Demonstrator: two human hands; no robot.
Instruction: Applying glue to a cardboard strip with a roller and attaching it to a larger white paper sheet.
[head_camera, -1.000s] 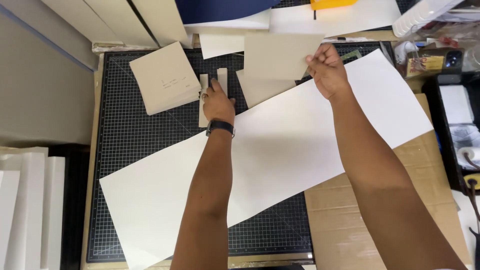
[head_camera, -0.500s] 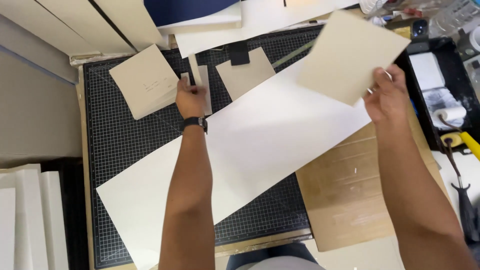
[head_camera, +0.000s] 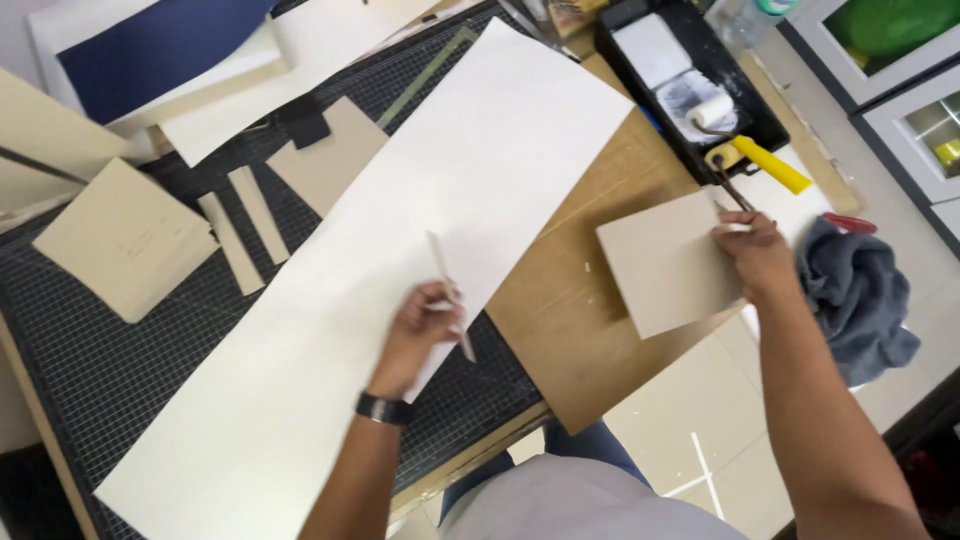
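Head camera: I am gripping a slim bone folder (head_camera: 450, 295) in my left hand (head_camera: 425, 330) over the long cream paper sheet (head_camera: 400, 260), which is running diagonally across the cutting mat (head_camera: 90, 360). My right hand (head_camera: 755, 255) is pinching a grey board square (head_camera: 665, 262) beside the paint roller tray (head_camera: 690, 85).

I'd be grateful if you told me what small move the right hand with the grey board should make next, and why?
Probably lower the grey board flat onto the brown board. The right hand grips it only by its far edge, with its near corner past the worktop's edge, while the left hand is busy holding a thin strip over the long white sheet.
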